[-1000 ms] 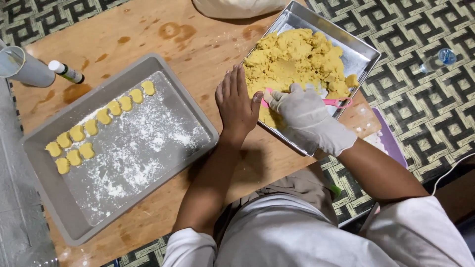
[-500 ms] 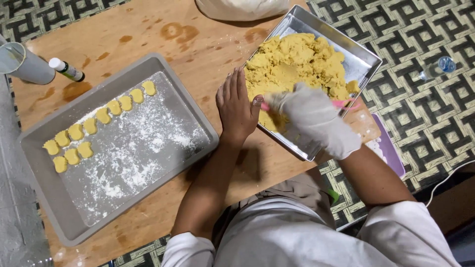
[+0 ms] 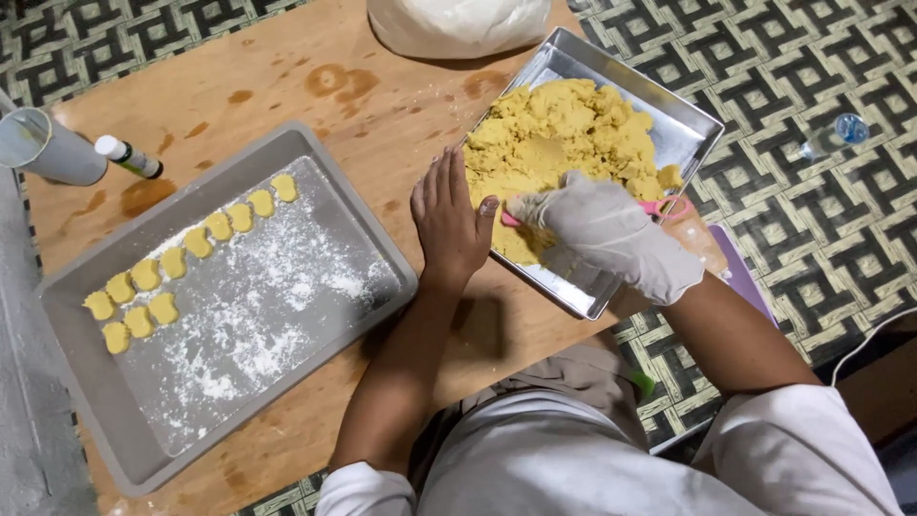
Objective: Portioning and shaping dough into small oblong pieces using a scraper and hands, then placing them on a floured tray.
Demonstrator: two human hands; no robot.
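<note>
Dough [image 3: 564, 134] is lying heaped in the metal tray [image 3: 690, 122] at the upper right of the frame, a yellow, crumbly mass that looks soft, light and easily torn. It is probably best taken in small pinches or scooped from the near edge, not lifted whole. The right hand [image 3: 607, 234], in a white glove, is closing around a pink-handled tool [image 3: 659, 206] and pressing down at the near side of the heap, touching the dough. The left hand [image 3: 449, 225], bare, is resting flat with fingers together on the wooden table [image 3: 287, 86], just beside the tray's left rim, holding nothing. Small shaped dough pieces [image 3: 181, 258] are sitting in rows in the floured grey baking pan [image 3: 373, 239] at the left of the frame, well apart from both hands. A cup [image 3: 43, 148] and a small bottle [image 3: 129, 158] are standing at the far left.
</note>
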